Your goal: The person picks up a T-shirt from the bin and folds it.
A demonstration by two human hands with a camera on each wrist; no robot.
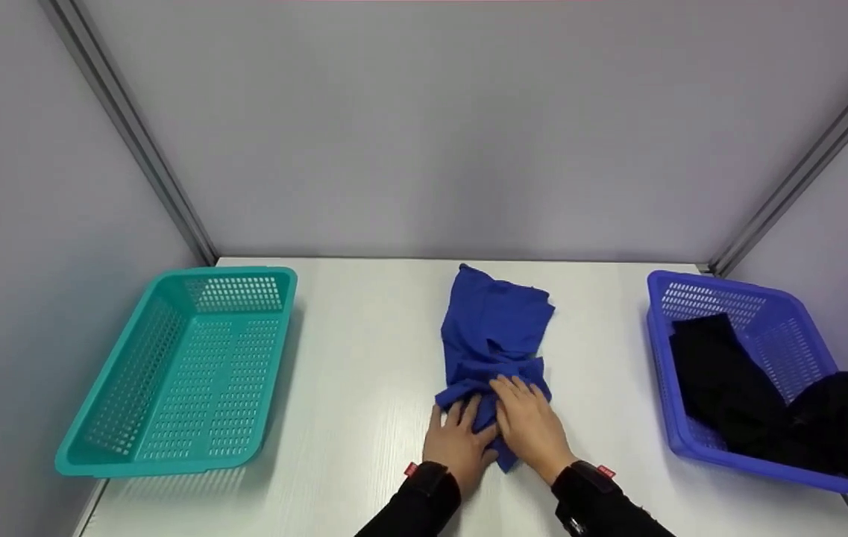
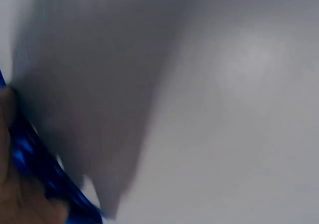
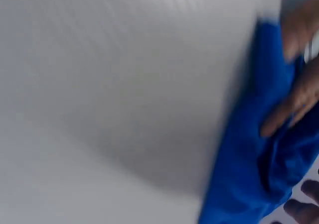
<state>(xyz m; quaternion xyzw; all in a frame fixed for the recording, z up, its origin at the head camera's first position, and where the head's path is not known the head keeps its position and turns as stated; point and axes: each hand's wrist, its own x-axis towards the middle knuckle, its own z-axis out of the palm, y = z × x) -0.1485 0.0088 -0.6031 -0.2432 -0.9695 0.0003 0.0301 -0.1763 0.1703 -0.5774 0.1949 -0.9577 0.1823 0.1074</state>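
The blue cloth point(image 1: 494, 321) lay just right of the middle of the frame, its far part fairly flat and its near part bunched in folds, with a tip poking out towards the bottom edge. My left hand point(image 1: 459, 447) rested at its near left side, fingers spread and touching the folds. My right hand point(image 1: 534, 425) lay over the bunched part, fingers loosely extended and pressing on it; neither hand was curled round the fabric. Dark sleeves point(image 1: 610, 507) covered my arms at the bottom of the frame, a small red tag point(image 1: 606, 471) near each wrist. Beneath was the white table point(image 1: 364, 373). A teal basket point(image 1: 170, 469) stood at left; a blue-violet basket point(image 1: 737, 459) stood at right, black fabric point(image 1: 729, 388) inside and draped over its right rim. Grey panels point(image 1: 468, 134) filled the top.
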